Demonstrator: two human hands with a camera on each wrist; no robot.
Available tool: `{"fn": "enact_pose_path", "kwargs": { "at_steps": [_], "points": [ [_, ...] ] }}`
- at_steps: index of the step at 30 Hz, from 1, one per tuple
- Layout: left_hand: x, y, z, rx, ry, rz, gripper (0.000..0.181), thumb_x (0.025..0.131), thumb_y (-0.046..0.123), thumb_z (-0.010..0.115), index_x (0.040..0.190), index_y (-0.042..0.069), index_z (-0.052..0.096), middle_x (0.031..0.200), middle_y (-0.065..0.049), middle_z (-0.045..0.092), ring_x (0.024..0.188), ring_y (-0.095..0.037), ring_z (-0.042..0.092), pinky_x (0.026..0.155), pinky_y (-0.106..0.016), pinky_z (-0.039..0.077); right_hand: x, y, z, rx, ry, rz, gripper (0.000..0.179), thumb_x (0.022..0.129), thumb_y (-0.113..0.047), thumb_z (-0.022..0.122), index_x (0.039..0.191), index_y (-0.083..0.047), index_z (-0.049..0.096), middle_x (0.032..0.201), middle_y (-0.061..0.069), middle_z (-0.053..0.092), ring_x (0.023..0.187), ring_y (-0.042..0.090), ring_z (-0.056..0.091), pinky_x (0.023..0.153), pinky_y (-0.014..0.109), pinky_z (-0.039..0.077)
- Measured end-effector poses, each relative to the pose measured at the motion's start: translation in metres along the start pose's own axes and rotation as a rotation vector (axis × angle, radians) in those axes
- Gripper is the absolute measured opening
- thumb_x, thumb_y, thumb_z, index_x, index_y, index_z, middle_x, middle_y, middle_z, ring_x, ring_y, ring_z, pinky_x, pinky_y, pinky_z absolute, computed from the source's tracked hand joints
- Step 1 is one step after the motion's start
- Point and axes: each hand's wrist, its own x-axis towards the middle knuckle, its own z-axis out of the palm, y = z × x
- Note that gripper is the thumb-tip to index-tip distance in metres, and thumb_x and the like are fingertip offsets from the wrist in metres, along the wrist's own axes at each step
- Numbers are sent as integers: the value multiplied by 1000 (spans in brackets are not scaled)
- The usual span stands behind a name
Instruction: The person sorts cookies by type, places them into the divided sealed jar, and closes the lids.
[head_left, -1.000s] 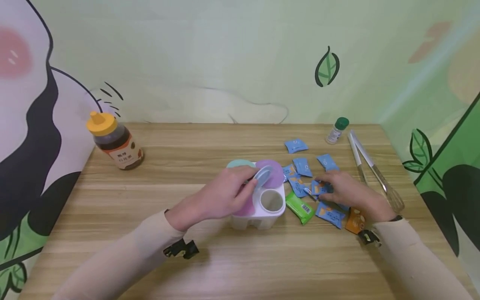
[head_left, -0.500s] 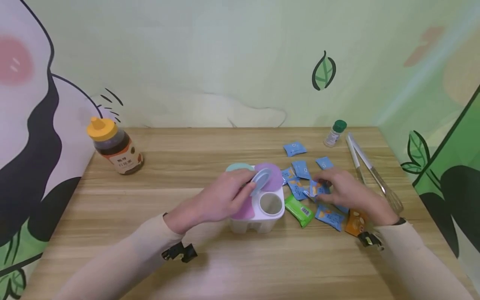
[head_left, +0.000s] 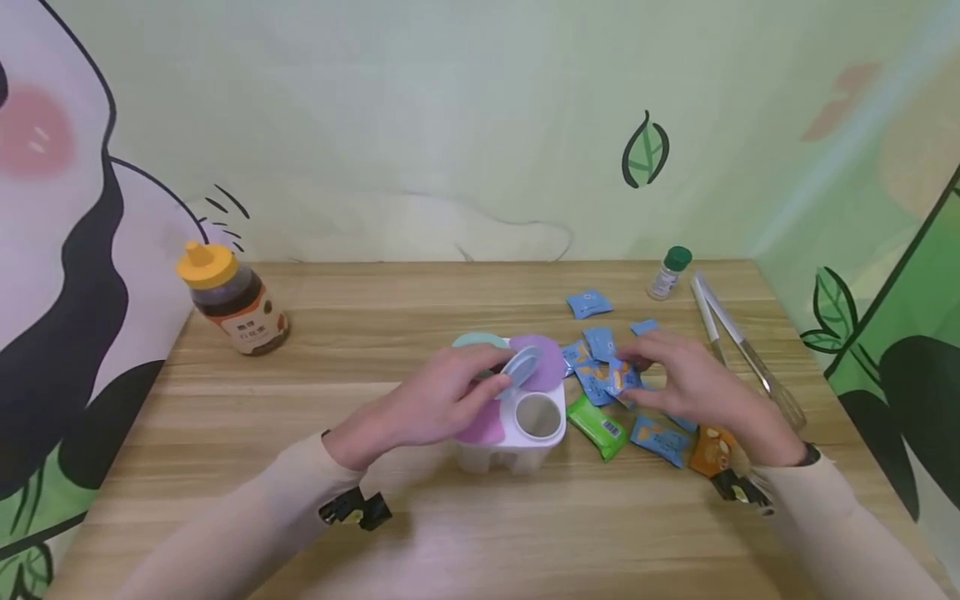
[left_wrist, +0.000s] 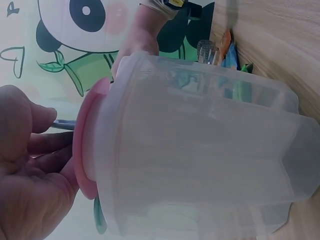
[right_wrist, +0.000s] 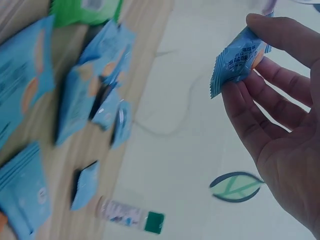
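My left hand [head_left: 435, 396] pinches a light blue round lid [head_left: 522, 364], tilted up over a white box [head_left: 517, 457] of round compartments. The front right compartment [head_left: 537, 415] stands uncovered, while pink, teal and purple lids cover the others. In the left wrist view the box's translucent wall and pink lid [left_wrist: 85, 145] hide part of the blue lid. My right hand [head_left: 693, 387] holds a small blue snack packet [right_wrist: 240, 59] between thumb and fingers, lifted above the other packets in the right wrist view. More blue packets [head_left: 588, 303] lie right of the box.
A green packet [head_left: 597, 427] and an orange packet [head_left: 712, 452] lie right of the box. Behind stand a green-capped shaker [head_left: 670, 273] and a whisk [head_left: 780, 392] beside a white-handled utensil. A yellow-capped honey jar [head_left: 236, 304] stands at the left, near the wall.
My right hand has picked up the blue packet and moved it slightly left, toward the box. The left hand keeps holding the blue lid tilted. The head view has shifted slightly.
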Motion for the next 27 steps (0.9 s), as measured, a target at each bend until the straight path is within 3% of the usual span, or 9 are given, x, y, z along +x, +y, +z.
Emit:
{"fn": "enact_pose_path", "kwargs": {
  "at_steps": [5, 9, 15, 27],
  "points": [
    [1, 0, 0, -33, -24, -33, 35, 99, 17, 55, 131, 3, 57, 114, -7, 68, 102, -14, 64, 89, -34, 55, 5, -13, -3, 25, 21, -31, 44, 69, -14, 87, 108, -8, 69, 96, -3, 67, 84, 11, 63, 73, 34, 57],
    [2, 0, 0, -62, -27, -43, 43, 99, 16, 54, 142, 9, 49, 123, -6, 66, 108, -14, 63, 93, -38, 54, 9, -20, -5, 36, 40, -60, 44, 68, -14, 86, 109, -8, 68, 97, -3, 67, 85, 11, 63, 73, 35, 57],
    [5, 1, 0, -56, -10, -8, 48, 99, 16, 55, 146, 18, 46, 134, 0, 61, 115, -10, 59, 98, -32, 50, 13, -28, -9, 67, 67, -110, 43, 68, -14, 84, 108, -8, 67, 101, -1, 66, 87, 11, 62, 74, 32, 56],
    [9, 0, 5, -84, -9, -18, 48, 98, 13, 57, 145, 16, 47, 136, -2, 59, 118, -13, 59, 101, -33, 49, 20, -45, -13, 158, 69, -197, 45, 68, -11, 83, 109, -7, 65, 104, 0, 66, 86, 11, 65, 76, 25, 56]
  ]
}}
